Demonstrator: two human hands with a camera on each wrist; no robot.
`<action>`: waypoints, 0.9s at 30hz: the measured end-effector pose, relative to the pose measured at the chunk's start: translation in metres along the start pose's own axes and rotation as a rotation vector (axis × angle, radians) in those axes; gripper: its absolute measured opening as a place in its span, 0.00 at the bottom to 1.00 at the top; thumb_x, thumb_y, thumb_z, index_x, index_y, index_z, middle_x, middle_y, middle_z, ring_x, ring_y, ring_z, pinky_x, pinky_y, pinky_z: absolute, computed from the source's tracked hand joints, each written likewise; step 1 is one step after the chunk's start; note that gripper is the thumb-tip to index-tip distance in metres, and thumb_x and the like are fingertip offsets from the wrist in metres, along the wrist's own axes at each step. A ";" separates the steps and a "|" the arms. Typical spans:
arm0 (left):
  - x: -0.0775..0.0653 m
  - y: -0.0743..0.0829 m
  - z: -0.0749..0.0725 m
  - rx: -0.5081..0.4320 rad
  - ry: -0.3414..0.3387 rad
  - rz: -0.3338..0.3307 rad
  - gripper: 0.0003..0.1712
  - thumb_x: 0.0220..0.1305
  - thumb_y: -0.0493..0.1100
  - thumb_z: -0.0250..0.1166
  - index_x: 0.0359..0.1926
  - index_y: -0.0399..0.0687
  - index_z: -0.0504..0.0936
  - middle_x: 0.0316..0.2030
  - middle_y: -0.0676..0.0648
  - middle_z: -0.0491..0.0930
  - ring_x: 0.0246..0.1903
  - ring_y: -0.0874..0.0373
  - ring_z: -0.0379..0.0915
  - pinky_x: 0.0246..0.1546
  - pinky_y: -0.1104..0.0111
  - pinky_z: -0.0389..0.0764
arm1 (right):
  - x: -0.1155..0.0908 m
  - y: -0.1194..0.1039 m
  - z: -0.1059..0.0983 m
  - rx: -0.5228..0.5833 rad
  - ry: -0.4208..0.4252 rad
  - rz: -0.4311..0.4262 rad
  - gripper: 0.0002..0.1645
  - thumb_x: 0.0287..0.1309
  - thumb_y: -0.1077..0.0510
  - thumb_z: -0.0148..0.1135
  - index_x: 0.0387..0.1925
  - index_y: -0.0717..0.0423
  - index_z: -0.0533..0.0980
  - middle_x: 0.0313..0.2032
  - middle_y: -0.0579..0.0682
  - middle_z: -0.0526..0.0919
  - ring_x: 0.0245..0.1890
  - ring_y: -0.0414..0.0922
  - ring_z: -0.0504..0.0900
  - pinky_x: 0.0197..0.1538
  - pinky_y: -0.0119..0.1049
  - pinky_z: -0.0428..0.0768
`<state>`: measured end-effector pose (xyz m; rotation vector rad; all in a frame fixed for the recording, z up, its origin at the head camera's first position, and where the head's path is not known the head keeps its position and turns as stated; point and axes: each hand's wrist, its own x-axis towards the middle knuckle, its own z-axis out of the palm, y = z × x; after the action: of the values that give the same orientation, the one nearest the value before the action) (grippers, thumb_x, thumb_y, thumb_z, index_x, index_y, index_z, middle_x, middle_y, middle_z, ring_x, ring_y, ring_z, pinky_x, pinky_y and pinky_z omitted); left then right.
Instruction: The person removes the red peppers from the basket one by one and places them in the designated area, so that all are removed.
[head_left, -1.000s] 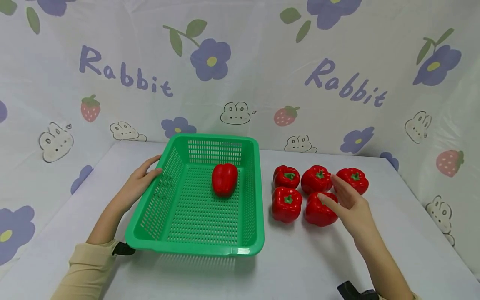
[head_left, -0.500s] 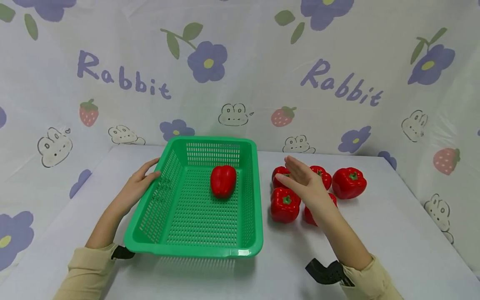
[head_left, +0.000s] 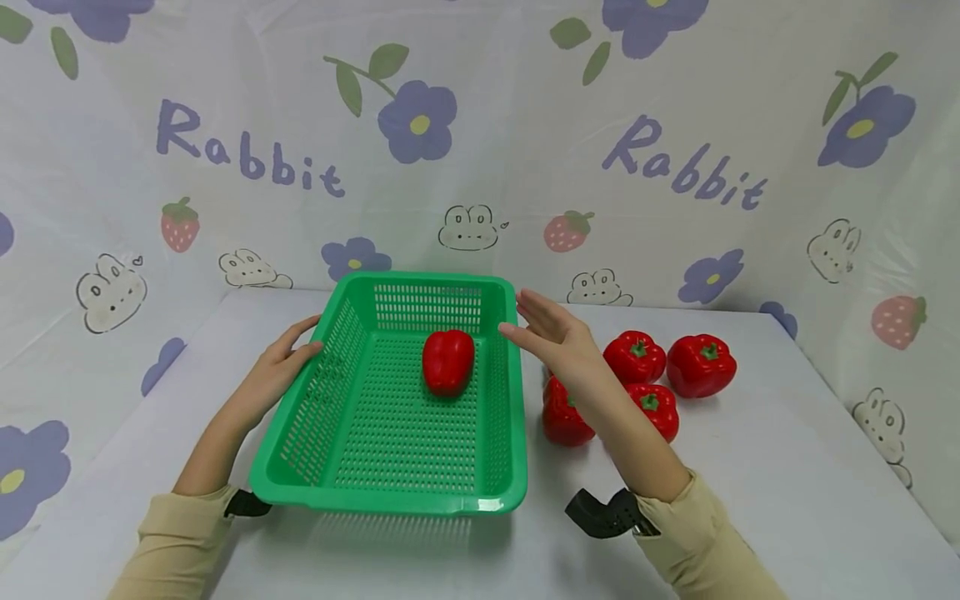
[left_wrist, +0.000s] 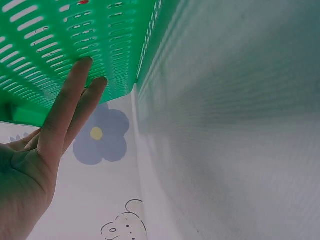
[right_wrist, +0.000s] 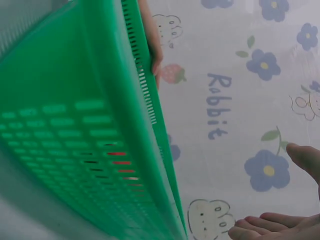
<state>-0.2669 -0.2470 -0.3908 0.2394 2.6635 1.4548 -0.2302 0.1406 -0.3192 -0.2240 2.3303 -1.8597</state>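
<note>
A green plastic basket (head_left: 420, 498) stands on the white table, one red bell pepper (head_left: 448, 362) lying inside it. My left hand (head_left: 273, 375) holds the basket's left side, thumb over the rim; in the left wrist view its straight fingers (left_wrist: 67, 107) lie against the slotted outer wall. At the far right part of the rim hovers my right hand (head_left: 566, 342), empty, thumb and fingers spread apart, as the right wrist view also shows. Right of the basket sit several more red bell peppers (head_left: 701, 365), partly covered by my right hand and forearm.
Behind the table hangs a white cloth (head_left: 480, 108) printed with flowers, rabbits and strawberries. White tabletop (head_left: 795, 467) extends right of the peppers and in front of the basket. Each wrist carries a black mount (head_left: 603, 512).
My right hand has moved left from over the peppers to the basket's right rim, staying empty. The left hand and the basket hold their place; the peppers have not moved.
</note>
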 end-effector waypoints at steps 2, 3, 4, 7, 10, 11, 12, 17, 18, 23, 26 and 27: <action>0.000 0.000 0.000 -0.002 0.000 -0.002 0.36 0.76 0.58 0.44 0.78 0.55 0.47 0.51 0.30 0.78 0.35 0.62 0.80 0.40 0.64 0.79 | 0.001 -0.004 0.004 0.011 0.002 0.003 0.45 0.60 0.41 0.64 0.74 0.38 0.55 0.73 0.38 0.62 0.74 0.43 0.60 0.71 0.55 0.63; -0.001 0.000 0.000 -0.002 0.000 -0.001 0.36 0.76 0.58 0.44 0.78 0.55 0.47 0.51 0.30 0.78 0.35 0.63 0.80 0.40 0.64 0.79 | 0.002 -0.005 0.005 0.018 0.001 0.003 0.45 0.60 0.41 0.64 0.74 0.37 0.56 0.73 0.38 0.62 0.74 0.43 0.60 0.72 0.54 0.62; -0.001 0.001 0.000 0.000 -0.002 0.000 0.36 0.76 0.58 0.44 0.78 0.55 0.47 0.51 0.30 0.78 0.35 0.63 0.80 0.40 0.64 0.79 | 0.003 -0.006 0.007 0.023 -0.002 0.000 0.45 0.60 0.41 0.64 0.74 0.37 0.56 0.72 0.38 0.63 0.74 0.43 0.60 0.72 0.54 0.62; -0.001 0.000 0.000 0.007 -0.002 -0.002 0.36 0.76 0.58 0.44 0.78 0.55 0.46 0.51 0.30 0.78 0.35 0.63 0.80 0.40 0.64 0.78 | 0.007 -0.010 0.013 0.047 -0.014 -0.010 0.45 0.60 0.42 0.64 0.74 0.38 0.56 0.72 0.38 0.63 0.74 0.41 0.60 0.73 0.54 0.59; 0.000 0.000 0.000 0.012 -0.004 -0.002 0.36 0.76 0.58 0.44 0.78 0.56 0.46 0.51 0.30 0.78 0.35 0.62 0.80 0.41 0.64 0.78 | 0.012 -0.014 0.019 0.075 -0.024 -0.016 0.45 0.60 0.42 0.64 0.74 0.38 0.55 0.73 0.39 0.62 0.74 0.40 0.60 0.74 0.54 0.56; 0.001 -0.001 0.000 0.011 -0.004 -0.004 0.36 0.76 0.59 0.44 0.78 0.57 0.46 0.51 0.30 0.78 0.36 0.62 0.80 0.41 0.64 0.78 | 0.014 -0.016 0.021 0.087 -0.028 -0.018 0.45 0.60 0.42 0.64 0.74 0.38 0.55 0.73 0.39 0.62 0.74 0.40 0.60 0.74 0.55 0.56; 0.001 -0.001 0.000 0.010 -0.005 -0.003 0.36 0.76 0.59 0.44 0.78 0.57 0.46 0.51 0.30 0.78 0.36 0.61 0.80 0.41 0.64 0.78 | 0.015 -0.017 0.023 0.096 -0.030 -0.018 0.45 0.61 0.43 0.64 0.74 0.38 0.55 0.73 0.39 0.62 0.73 0.39 0.60 0.75 0.55 0.55; 0.001 0.000 -0.001 0.000 -0.012 -0.002 0.36 0.76 0.58 0.44 0.78 0.57 0.46 0.51 0.30 0.78 0.35 0.61 0.80 0.40 0.64 0.79 | 0.023 -0.026 0.034 0.148 -0.038 -0.034 0.44 0.60 0.44 0.65 0.74 0.39 0.56 0.72 0.37 0.63 0.73 0.38 0.61 0.76 0.52 0.54; 0.001 0.000 -0.001 -0.001 -0.012 -0.002 0.36 0.76 0.58 0.44 0.78 0.57 0.46 0.50 0.30 0.78 0.35 0.62 0.80 0.40 0.64 0.79 | 0.025 -0.029 0.037 0.159 -0.036 -0.036 0.44 0.60 0.44 0.65 0.74 0.39 0.56 0.72 0.36 0.63 0.73 0.38 0.61 0.76 0.51 0.54; 0.001 0.000 -0.001 -0.001 -0.012 -0.003 0.36 0.76 0.58 0.44 0.78 0.58 0.46 0.50 0.30 0.78 0.35 0.63 0.80 0.40 0.64 0.79 | 0.033 -0.036 0.048 0.218 -0.032 -0.032 0.44 0.60 0.46 0.66 0.74 0.41 0.57 0.71 0.36 0.65 0.72 0.37 0.61 0.76 0.44 0.56; 0.001 0.000 -0.001 -0.002 -0.012 -0.003 0.35 0.76 0.58 0.44 0.78 0.58 0.46 0.51 0.30 0.78 0.35 0.63 0.80 0.41 0.64 0.79 | 0.037 -0.038 0.053 0.236 -0.017 -0.013 0.44 0.60 0.47 0.66 0.74 0.43 0.57 0.71 0.37 0.64 0.72 0.36 0.61 0.76 0.42 0.56; 0.001 -0.001 -0.001 -0.003 -0.013 -0.003 0.35 0.76 0.58 0.44 0.78 0.59 0.46 0.51 0.30 0.78 0.35 0.63 0.80 0.41 0.64 0.79 | 0.039 -0.038 0.055 0.243 -0.013 -0.009 0.45 0.60 0.47 0.66 0.74 0.44 0.57 0.72 0.38 0.64 0.73 0.36 0.61 0.76 0.41 0.56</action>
<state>-0.2680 -0.2479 -0.3908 0.2439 2.6498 1.4516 -0.2560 0.0719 -0.2955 -0.2165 2.0720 -2.1144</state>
